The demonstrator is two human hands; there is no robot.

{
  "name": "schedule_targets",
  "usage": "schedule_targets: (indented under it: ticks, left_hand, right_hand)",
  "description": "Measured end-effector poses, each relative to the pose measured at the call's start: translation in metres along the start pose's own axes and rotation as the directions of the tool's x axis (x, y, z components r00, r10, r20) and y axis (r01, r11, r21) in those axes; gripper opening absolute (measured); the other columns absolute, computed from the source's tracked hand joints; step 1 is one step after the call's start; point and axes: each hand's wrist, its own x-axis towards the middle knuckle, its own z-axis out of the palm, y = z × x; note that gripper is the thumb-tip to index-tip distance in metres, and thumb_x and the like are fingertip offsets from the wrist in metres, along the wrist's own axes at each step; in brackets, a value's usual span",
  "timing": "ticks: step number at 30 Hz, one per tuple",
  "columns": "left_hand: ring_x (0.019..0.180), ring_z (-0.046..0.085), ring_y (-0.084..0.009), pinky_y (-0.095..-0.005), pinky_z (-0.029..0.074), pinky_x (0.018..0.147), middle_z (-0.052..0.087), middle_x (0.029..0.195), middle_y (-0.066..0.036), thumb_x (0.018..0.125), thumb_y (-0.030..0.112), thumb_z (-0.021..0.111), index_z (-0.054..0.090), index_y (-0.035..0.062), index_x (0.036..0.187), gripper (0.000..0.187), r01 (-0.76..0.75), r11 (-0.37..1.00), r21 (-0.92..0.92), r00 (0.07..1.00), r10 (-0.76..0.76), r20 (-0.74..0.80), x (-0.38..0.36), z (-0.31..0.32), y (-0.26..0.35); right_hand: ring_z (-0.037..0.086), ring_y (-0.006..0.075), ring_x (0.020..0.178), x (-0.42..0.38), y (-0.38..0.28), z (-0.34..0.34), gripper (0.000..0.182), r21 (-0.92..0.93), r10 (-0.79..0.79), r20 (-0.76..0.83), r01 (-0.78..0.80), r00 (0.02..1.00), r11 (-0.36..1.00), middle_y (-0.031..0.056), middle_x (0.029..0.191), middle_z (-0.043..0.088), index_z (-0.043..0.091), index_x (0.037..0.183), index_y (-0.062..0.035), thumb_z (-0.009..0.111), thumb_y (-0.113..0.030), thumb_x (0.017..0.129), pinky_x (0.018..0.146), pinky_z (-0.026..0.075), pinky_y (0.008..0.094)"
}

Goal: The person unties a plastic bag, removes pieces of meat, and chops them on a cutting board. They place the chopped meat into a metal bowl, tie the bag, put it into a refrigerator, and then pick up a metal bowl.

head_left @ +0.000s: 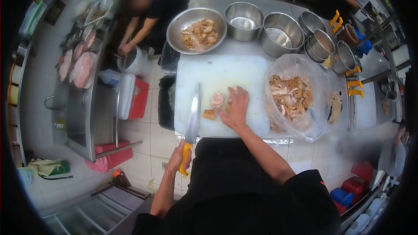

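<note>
Yellow handle (186,152) wrapped fully by the closed left hand (176,157), around seven o'clock from the middle of the white board (191,67). Steel blade (194,117) aimed towards twelve, probably to keep its edge clear of the other fingers. Right hand (236,109) half-curled with fingers spread, low over the board, seemingly to steady food there; cannot tell whether pinching anything underneath.

Pale meat piece (217,100) at ten o'clock from the right hand, just beside the fingertips; browned piece (209,114) nearer nine, between blade and hand. Both at about one o'clock from the left hand, within easy reach of each.

On the steel bench (209,2), close around the board, likely for short reaches: metal bowl (172,35) of meat pieces at eleven, clear plastic bag (323,100) with more at three, deep pot (244,32) near twelve.
</note>
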Motion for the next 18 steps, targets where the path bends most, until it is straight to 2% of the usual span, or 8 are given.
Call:
schedule_targets:
  ticks: [2,5,8,10,11,13,17,18]
  left_hand:
    - [0.030,0.033,-0.0154,-0.0286,0.031,0.032,0.037,0.045,-0.004,0.094,0.070,0.028,0.048,0.0056,0.072,0.071,0.121,0.983,-0.137,0.988,-0.106,0.111,-0.002,0.000,-0.013]
    - [0.031,0.031,-0.0150,-0.0286,0.030,0.032,0.036,0.046,-0.004,0.093,0.070,0.029,0.047,0.0058,0.072,0.070,0.129,0.991,-0.033,0.971,-0.120,0.209,0.006,0.019,-0.007]
    - [0.032,0.032,-0.0143,-0.0281,0.030,0.033,0.035,0.046,-0.004,0.093,0.071,0.030,0.046,0.0059,0.073,0.070,0.129,0.990,-0.053,0.961,-0.111,0.252,0.017,0.031,0.004]
    - [0.031,0.031,-0.0138,-0.0278,0.029,0.032,0.034,0.046,-0.003,0.092,0.072,0.030,0.046,0.0063,0.074,0.070,0.149,0.984,-0.099,0.951,-0.115,0.287,0.022,0.034,0.011]
    - [0.031,0.031,-0.0138,-0.0278,0.029,0.032,0.034,0.046,-0.003,0.092,0.072,0.030,0.046,0.0063,0.074,0.070,0.146,0.985,-0.096,0.950,-0.113,0.290,0.024,0.035,0.015]
    - [0.030,0.029,-0.0137,-0.0278,0.029,0.032,0.034,0.046,-0.003,0.092,0.072,0.031,0.047,0.0070,0.074,0.070,0.191,0.972,-0.139,0.938,-0.138,0.317,0.028,0.035,0.026]
    - [0.029,0.029,-0.0141,-0.0282,0.030,0.031,0.035,0.046,-0.003,0.092,0.072,0.031,0.048,0.0072,0.074,0.069,0.175,0.971,-0.165,0.930,-0.108,0.352,0.033,0.036,0.057]
    - [0.028,0.029,-0.0144,-0.0284,0.030,0.031,0.035,0.045,-0.003,0.092,0.072,0.031,0.048,0.0075,0.074,0.069,0.125,0.973,-0.195,0.936,-0.050,0.349,0.033,0.035,0.070]
  right_hand:
    - [0.029,0.0513,0.126,0.000,-0.026,-0.002,0.086,-0.023,0.019,0.066,-0.017,0.998,1.000,0.0282,0.133,0.036,0.045,0.134,-0.0048,0.080,-0.036,0.061,0.104,0.028,0.0593]
    - [0.026,0.0536,0.128,-0.003,-0.044,0.009,0.087,-0.117,0.040,0.173,-0.020,0.984,0.993,0.0277,0.135,0.035,0.047,0.135,-0.0104,0.081,-0.046,0.063,0.103,0.029,0.0607]
    - [0.027,0.0520,0.128,-0.004,-0.034,0.034,0.075,-0.148,0.042,0.064,-0.032,0.997,0.988,0.0223,0.134,0.038,0.052,0.130,-0.0125,0.079,-0.039,0.065,0.102,0.031,0.0600]
    - [0.036,0.0450,0.123,0.001,-0.031,0.041,0.056,-0.161,0.009,-0.026,-0.013,1.000,0.987,0.0155,0.125,0.047,0.061,0.117,-0.0125,0.078,-0.030,0.067,0.100,0.034,0.0564]
    - [0.036,0.0450,0.123,0.005,-0.029,0.043,0.056,-0.163,0.008,-0.031,-0.013,0.999,0.986,0.0155,0.125,0.047,0.061,0.117,-0.0125,0.078,-0.030,0.067,0.100,0.034,0.0564]
    - [0.045,0.0373,0.114,0.017,-0.028,0.047,0.039,0.001,0.023,-0.095,-0.023,0.995,1.000,0.0111,0.114,0.053,0.066,0.104,-0.0121,0.076,-0.018,0.067,0.096,0.039,0.0504]
    - [0.049,0.0340,0.106,0.053,-0.038,0.059,0.034,0.106,0.046,-0.265,-0.018,0.963,0.994,0.0110,0.109,0.056,0.068,0.099,-0.0122,0.075,-0.011,0.066,0.092,0.042,0.0455]
    - [0.049,0.0354,0.107,0.071,-0.046,0.062,0.037,0.194,0.064,-0.287,-0.008,0.956,0.981,0.0122,0.111,0.055,0.068,0.099,-0.0125,0.076,-0.010,0.064,0.092,0.041,0.0454]
